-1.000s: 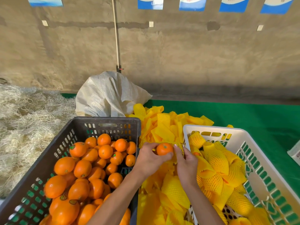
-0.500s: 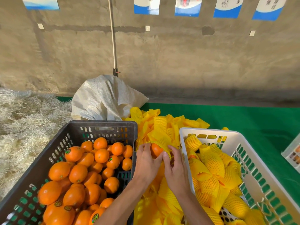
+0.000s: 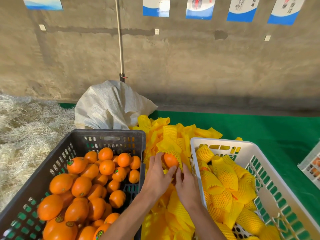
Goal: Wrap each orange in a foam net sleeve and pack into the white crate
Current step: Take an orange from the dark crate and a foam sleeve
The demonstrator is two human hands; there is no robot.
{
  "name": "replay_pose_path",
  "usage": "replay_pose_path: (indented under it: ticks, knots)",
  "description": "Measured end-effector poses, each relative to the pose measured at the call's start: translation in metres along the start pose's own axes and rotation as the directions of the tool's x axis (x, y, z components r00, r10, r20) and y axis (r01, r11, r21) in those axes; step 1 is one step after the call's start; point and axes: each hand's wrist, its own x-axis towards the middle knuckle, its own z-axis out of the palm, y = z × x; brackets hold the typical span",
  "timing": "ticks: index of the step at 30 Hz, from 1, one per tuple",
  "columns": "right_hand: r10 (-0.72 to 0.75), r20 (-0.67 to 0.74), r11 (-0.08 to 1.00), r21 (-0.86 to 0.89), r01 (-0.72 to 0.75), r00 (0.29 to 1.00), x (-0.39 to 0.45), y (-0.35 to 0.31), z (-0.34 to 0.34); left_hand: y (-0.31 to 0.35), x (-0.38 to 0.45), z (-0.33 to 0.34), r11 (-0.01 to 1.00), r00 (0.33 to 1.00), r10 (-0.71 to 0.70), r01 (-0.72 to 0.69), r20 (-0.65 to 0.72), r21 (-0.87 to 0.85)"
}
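1. Since the earlier picture, the yellow net sleeve (image 3: pixel 175 154) now covers more of the orange (image 3: pixel 170 160).
2. Head view: the left hand (image 3: pixel 156 175) grips the orange, and the right hand (image 3: pixel 187 185) pinches the sleeve edge.
3. The orange is between the black crate (image 3: pixel 107 135) and the white crate (image 3: pixel 245 146), above the loose sleeves.
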Motion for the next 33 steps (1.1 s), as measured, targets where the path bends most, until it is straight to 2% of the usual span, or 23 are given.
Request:
replay_pose_path:
  ticks: [4,7,9,13,16,19,21,24,27,30,33]
  knots:
    - [-0.066,0.026,0.997,-0.034,0.067,0.997,-0.005,-0.007,-0.001,0.009,-0.001,-0.001,0.992,0.983,0.096,-0.083,-0.155,0.091]
    - [-0.165,0.033,0.98,-0.108,0.168,0.986,-0.01,-0.012,0.004,0.014,-0.002,-0.005,0.998,0.972,0.06,-0.054,-0.226,0.035]
    - [-0.171,0.017,0.979,-0.109,0.172,0.985,-0.012,-0.015,0.004,0.012,-0.002,-0.006,0.998,0.972,0.052,-0.056,-0.228,-0.01]
    - [-0.021,0.022,1.0,0.023,0.021,1.0,-0.009,-0.012,-0.001,0.01,-0.002,-0.008,0.996,0.98,0.089,-0.09,-0.181,0.0]
    - [0.098,0.017,0.982,0.158,-0.1,0.995,-0.004,-0.007,0.0,0.007,-0.002,-0.004,0.983,0.982,0.177,-0.174,-0.063,0.059]
    - [0.216,0.127,0.952,0.195,-0.238,0.968,-0.003,-0.004,0.003,0.004,-0.003,-0.001,0.956,0.962,0.262,-0.269,0.07,0.12]
    - [0.227,0.184,0.938,0.223,-0.265,0.956,-0.003,-0.002,0.005,0.002,-0.002,0.0,0.953,0.954,0.278,-0.288,0.11,0.093]
    - [0.259,0.259,0.938,0.164,-0.307,0.93,-0.002,0.0,0.006,0.003,0.0,-0.002,0.965,0.962,0.261,-0.262,0.077,0.007]
    - [0.341,0.351,0.916,0.084,-0.392,0.872,-0.002,0.003,0.008,0.002,0.0,-0.003,0.987,0.988,0.15,-0.151,-0.024,-0.063]
    - [0.353,0.386,0.896,0.122,-0.427,0.852,-0.002,0.002,0.008,0.0,-0.001,-0.005,0.988,0.996,0.047,-0.059,-0.078,-0.145]
    - [0.325,0.327,0.883,0.232,-0.409,0.887,-0.001,0.0,0.006,0.001,0.0,-0.004,0.995,0.996,0.057,-0.062,-0.064,-0.082]
